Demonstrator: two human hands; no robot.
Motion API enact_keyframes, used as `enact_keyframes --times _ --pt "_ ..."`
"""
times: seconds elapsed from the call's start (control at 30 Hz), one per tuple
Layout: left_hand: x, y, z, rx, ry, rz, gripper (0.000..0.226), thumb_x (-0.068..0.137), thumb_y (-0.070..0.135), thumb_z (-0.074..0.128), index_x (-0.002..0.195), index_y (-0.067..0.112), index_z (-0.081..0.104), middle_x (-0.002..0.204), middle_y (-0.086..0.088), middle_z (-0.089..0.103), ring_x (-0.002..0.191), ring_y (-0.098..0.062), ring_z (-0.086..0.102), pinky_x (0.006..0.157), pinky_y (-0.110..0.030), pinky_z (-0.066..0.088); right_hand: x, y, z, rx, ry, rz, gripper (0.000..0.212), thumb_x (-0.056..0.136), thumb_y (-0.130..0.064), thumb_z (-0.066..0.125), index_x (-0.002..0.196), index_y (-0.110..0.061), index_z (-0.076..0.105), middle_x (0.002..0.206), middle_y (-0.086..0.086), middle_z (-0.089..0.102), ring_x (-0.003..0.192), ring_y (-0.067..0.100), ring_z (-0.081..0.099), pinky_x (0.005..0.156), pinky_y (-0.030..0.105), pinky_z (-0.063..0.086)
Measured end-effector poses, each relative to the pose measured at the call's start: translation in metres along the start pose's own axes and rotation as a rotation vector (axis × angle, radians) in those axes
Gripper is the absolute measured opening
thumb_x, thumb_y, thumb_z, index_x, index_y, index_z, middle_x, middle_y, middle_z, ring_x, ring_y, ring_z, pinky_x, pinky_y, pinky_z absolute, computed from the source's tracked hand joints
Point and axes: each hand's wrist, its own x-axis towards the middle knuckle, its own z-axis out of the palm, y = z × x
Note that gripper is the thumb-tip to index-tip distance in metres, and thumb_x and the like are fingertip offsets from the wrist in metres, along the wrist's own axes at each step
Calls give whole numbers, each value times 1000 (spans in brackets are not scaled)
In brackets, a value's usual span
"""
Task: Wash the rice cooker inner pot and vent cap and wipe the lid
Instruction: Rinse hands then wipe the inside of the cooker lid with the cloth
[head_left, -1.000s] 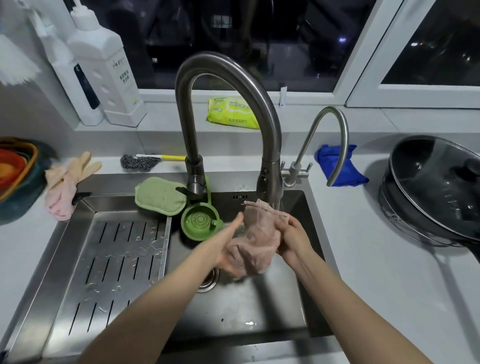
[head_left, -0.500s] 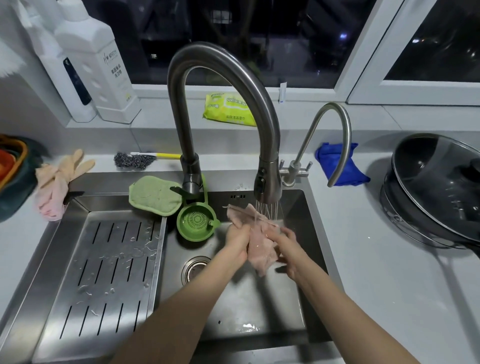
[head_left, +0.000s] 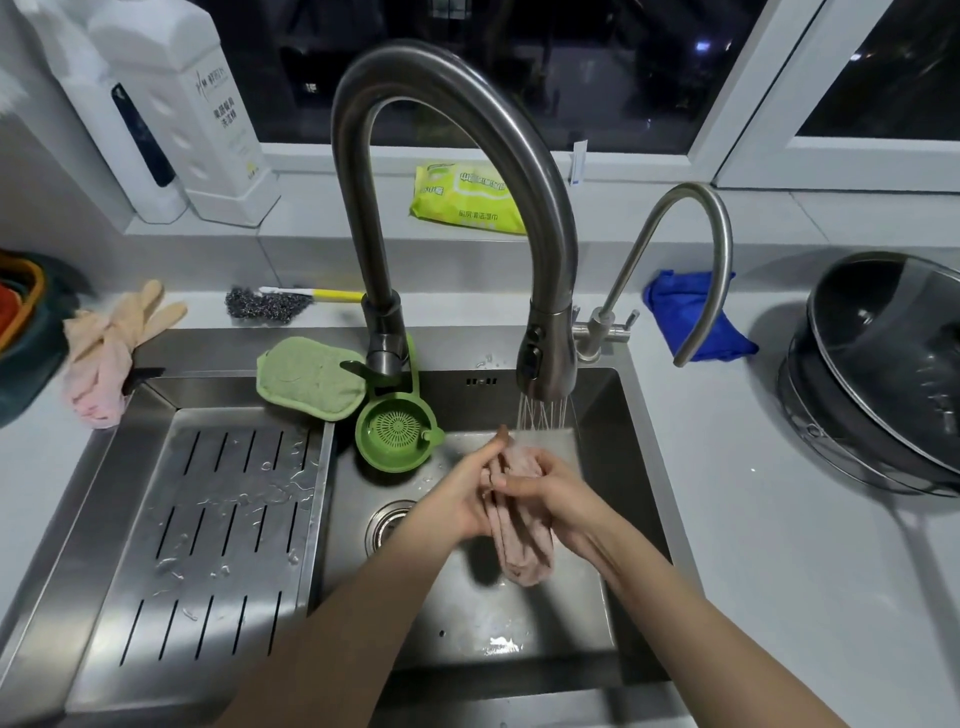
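Note:
A wet pink cloth (head_left: 519, 545) hangs bunched between both my hands over the steel sink basin (head_left: 519, 639). My left hand (head_left: 465, 493) grips its left side and my right hand (head_left: 558, 493) grips its right side, both pressed together around it. Water streams from the tall faucet head (head_left: 545, 358) just above and behind the cloth's top. No rice cooker pot, vent cap or lid shows in view.
A slotted drain tray (head_left: 208, 519) fills the sink's left half. A green strainer (head_left: 397, 434) and green sponge (head_left: 309, 376) sit by the faucet base. A small second tap (head_left: 691, 270), blue cloth (head_left: 685, 322), lidded black pan (head_left: 883, 364), gloves (head_left: 109, 353), scrub brush (head_left: 270, 304), and detergent bottles (head_left: 197, 104) surround the sink.
The cloth was spread open under the stream; my hands have since drawn together and bunched it into a long hanging roll, slightly lower in the basin.

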Motion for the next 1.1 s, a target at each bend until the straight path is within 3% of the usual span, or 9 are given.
enact_keyframes --times 0.2,0.3,0.57,0.73,0.8,0.87,0.93,1.03,1.1 --pt "4 -5 -34 -182 20 189 21 94 -6 39 92 2 59 70 -15 72 85 -30 61 95 -46 43 10 -9 -43 200 239 11 27 82 12 55 107 3 60 96 20 68 84 31 67 75 39 55" --pt "2 -3 -39 -202 -18 243 26 94 -6 38 101 8 59 78 -12 73 92 -28 60 92 -44 43 14 -2 -54 69 322 -18 10 86 3 58 90 -6 62 88 15 67 79 26 64 71 35 52" --pt "-1 9 -38 -92 55 331 38 96 1 40 130 16 50 104 -5 64 91 -21 61 83 -39 48 28 4 -61 109 491 -34 25 97 -4 43 77 -15 52 79 8 56 66 22 53 70 42 49" --pt "-7 1 -13 290 66 486 46 93 -7 41 134 13 47 124 -8 61 104 -19 62 81 -27 52 26 -3 -34 147 414 -20 21 101 -13 37 86 -19 51 75 6 55 61 21 52 58 35 43" --pt "-10 -8 5 450 10 491 47 91 -9 43 134 10 46 110 -9 65 81 -9 65 67 -19 54 28 -2 -15 283 331 -4 14 101 -20 41 97 -17 54 75 5 63 63 22 58 58 33 41" --pt "-9 -18 17 630 -44 469 55 87 -13 46 137 10 41 113 -6 62 85 -3 62 83 -22 53 31 -1 0 425 304 -20 25 97 -28 49 113 -11 58 82 5 69 66 19 65 61 32 51" --pt "-11 -21 18 744 -126 447 51 82 -13 49 130 3 49 117 -4 58 108 -10 57 102 -25 40 34 4 3 498 327 -71 31 94 -22 56 120 -5 57 89 8 69 63 15 69 54 27 56" --pt "-23 -12 12 748 -83 468 22 80 -4 59 100 0 67 89 -4 65 83 -10 60 81 -14 45 26 9 -7 461 365 -102 25 94 3 48 113 -13 51 88 11 63 63 21 65 45 32 55" --pt "-26 -3 6 627 107 549 25 83 -5 57 106 -1 65 92 -8 65 83 -15 60 70 -10 47 24 12 -16 510 352 -79 44 93 12 37 119 -22 47 95 11 61 68 26 65 43 39 56"
